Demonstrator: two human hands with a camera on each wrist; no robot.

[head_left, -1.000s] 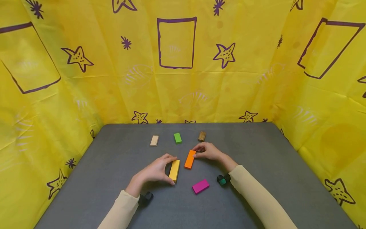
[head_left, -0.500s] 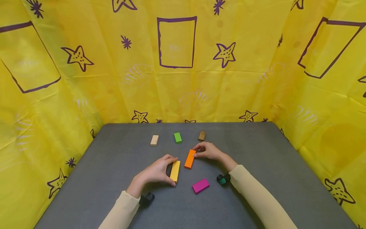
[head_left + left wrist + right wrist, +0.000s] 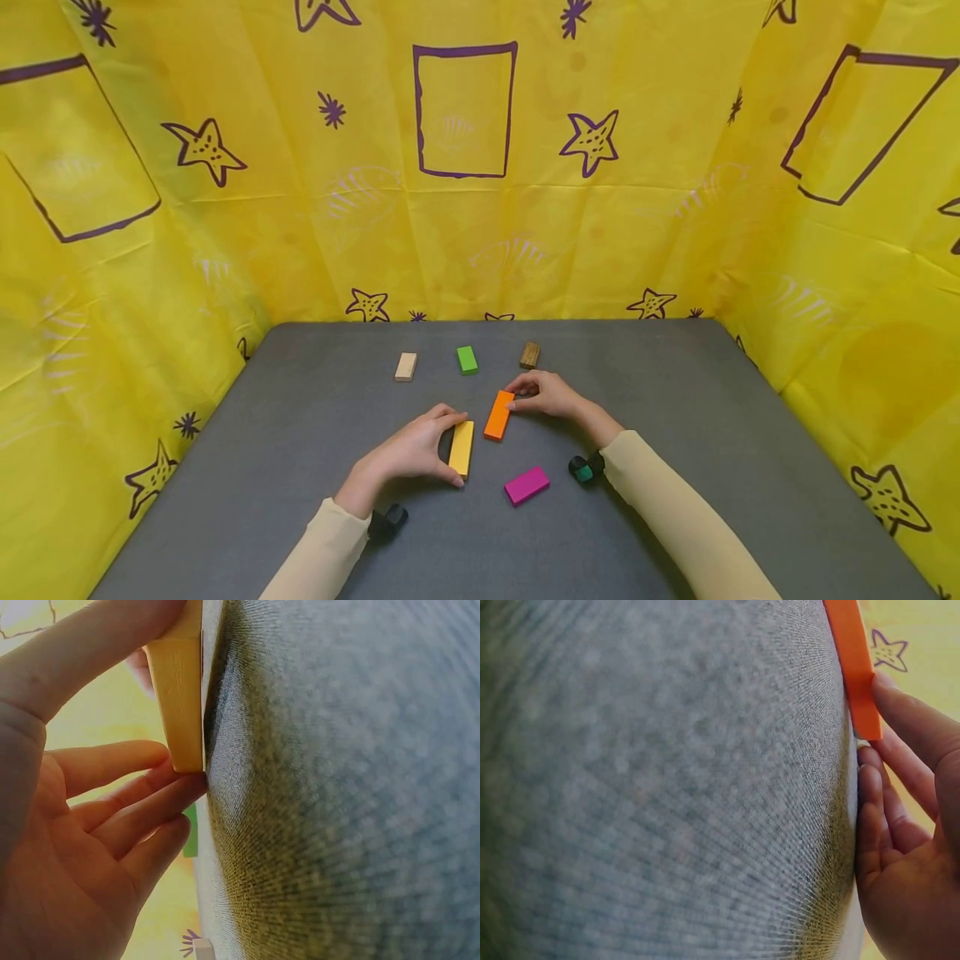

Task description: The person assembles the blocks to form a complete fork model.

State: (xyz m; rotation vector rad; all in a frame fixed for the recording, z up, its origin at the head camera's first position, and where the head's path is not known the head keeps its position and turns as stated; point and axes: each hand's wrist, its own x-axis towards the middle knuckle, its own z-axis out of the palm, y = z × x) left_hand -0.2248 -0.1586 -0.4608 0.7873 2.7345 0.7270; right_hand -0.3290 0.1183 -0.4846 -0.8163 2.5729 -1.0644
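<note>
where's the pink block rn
In the head view, the pink block lies on the gray table, low and just right of centre, nearer the person than the orange block and right of the yellow block.

2 arms are extended forward and angled inward. Forearms are covered by the left sleeve [image 3: 318, 550] and right sleeve [image 3: 682, 508]. Left hand [image 3: 408, 446] is turned inward in a wide C-shaped pinch: left thumb [image 3: 90, 649] is set well apart from the bent left fingers [image 3: 142, 825]. Right hand [image 3: 553, 395] is placed farther forward, in a narrower pinch; right thumb [image 3: 911, 720] is stretched out, right fingers [image 3: 874, 825] are bent.
</note>
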